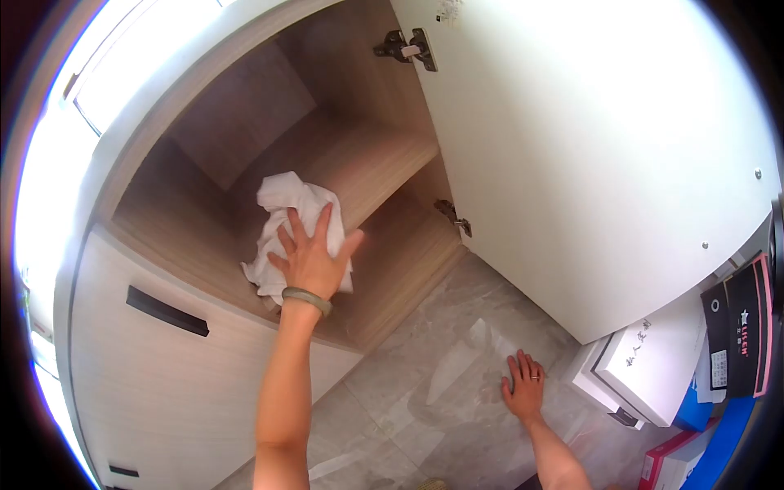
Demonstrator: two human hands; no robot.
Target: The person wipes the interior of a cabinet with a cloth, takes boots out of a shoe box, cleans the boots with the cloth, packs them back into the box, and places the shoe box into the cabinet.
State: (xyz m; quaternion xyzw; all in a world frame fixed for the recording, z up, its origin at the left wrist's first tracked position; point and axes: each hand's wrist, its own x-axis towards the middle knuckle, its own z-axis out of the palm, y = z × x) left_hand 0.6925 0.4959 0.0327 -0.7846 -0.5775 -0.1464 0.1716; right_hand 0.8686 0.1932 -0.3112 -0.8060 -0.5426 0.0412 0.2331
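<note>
A crumpled white cloth (pixel 273 233) lies against the front edge of the wooden shelf (pixel 371 167) inside an open cabinet. My left hand (pixel 314 257), with a bracelet at the wrist, presses on the cloth with its fingers spread. Lower right, my right hand (pixel 524 388), wearing a ring, is over the grey marbled floor (pixel 441 400); its fingers are apart and nothing is in them. It is nearest to a white box (pixel 653 359).
The white cabinet door (pixel 588 147) stands open on the right, held by metal hinges (pixel 406 51). A closed door with a dark handle (pixel 167 310) is at the left. A black box (pixel 739 327) and other boxes are stacked at the right edge.
</note>
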